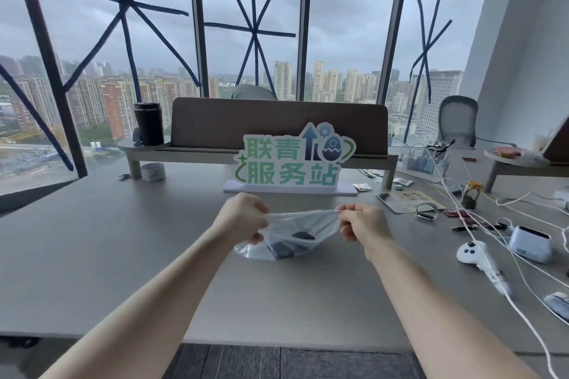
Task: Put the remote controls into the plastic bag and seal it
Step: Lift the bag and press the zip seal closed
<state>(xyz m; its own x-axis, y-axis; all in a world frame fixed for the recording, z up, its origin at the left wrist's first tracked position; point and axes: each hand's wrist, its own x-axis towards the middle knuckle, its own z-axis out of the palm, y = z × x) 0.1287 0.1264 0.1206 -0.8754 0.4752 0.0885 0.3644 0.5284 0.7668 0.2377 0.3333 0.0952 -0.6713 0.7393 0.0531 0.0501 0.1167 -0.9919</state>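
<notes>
As we look down from head height, two bare arms reach out over a grey desk (107, 255) by a taped window (252, 24), and both hands pinch the top edge of a clear plastic bag (286, 237). Our left hand (243, 218) is closed on the bag's left corner, at about 9 o'clock from the bag's middle; our right hand (363, 224) is closed on the right corner, at about 3 o'clock. Between them the mouth is pulled into a taut line, and we cannot tell whether it is sealed. Dark remote controls (289, 248) show through the film, lying in the sagging bottom of the bag, which rests on the desk.

At 12 o'clock from the bag stands a green and white sign (292, 163), with a brown screen (277, 120) behind it. A black cup (148, 123) sits on a shelf at about 10 o'clock. At 3 o'clock, well apart from the bag, a white game controller (471, 251) lies among loose white cables (492, 224), just beside a pale blue box (531, 243). A small jar (472, 194) stands at about 2 o'clock.
</notes>
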